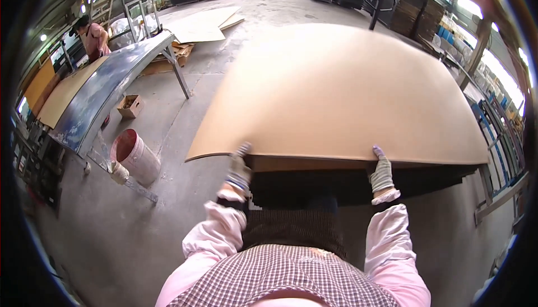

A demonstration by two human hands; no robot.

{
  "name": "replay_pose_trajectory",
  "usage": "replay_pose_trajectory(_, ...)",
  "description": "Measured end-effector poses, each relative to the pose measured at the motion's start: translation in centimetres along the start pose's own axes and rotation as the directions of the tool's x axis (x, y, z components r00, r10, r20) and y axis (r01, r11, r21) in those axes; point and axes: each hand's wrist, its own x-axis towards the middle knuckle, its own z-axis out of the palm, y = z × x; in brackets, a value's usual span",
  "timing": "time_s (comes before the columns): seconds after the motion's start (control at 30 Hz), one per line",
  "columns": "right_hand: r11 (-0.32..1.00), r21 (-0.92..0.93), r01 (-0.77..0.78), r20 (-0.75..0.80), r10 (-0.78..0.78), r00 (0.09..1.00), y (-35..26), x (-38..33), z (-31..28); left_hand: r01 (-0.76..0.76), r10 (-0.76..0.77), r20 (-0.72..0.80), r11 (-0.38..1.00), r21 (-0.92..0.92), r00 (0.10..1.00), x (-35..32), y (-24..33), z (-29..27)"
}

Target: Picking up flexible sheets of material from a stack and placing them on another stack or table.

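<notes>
Concrete floor (185,99) fills the workshop; mid-frame, your gloved left hand (239,171) and right hand (382,173) have fingers pinching the near edge of the big tan board (336,88), bucket (136,155) at left

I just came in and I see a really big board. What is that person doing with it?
The person grips the near edge of a big thin brown board with both gloved hands, the left hand and the right hand. The near edge is lifted, and another board edge shows just under it, atop a dark stack. To the left stands a long table with a pink bucket on the floor beside it. Another person works at the far end of that table.
</notes>
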Motion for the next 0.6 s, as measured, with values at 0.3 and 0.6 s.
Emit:
replay_pose_trajectory(0.3, 0.960, -0.104, -0.259, -0.118, 0.246, 0.962, -0.2, 11.7, -13.3, 0.099, -0.104, -0.028, 0.987, -0.125, 0.994, 1.0, -0.9, -3.3)
replay_pose_trajectory(0.6, 0.925, -0.268, -0.269, -0.183, 0.225, 0.957, 1.0, 17.4, -17.3, 0.325, -0.324, -0.150, 0.946, -0.021, 0.934, -0.6, -6.3, -3.5)
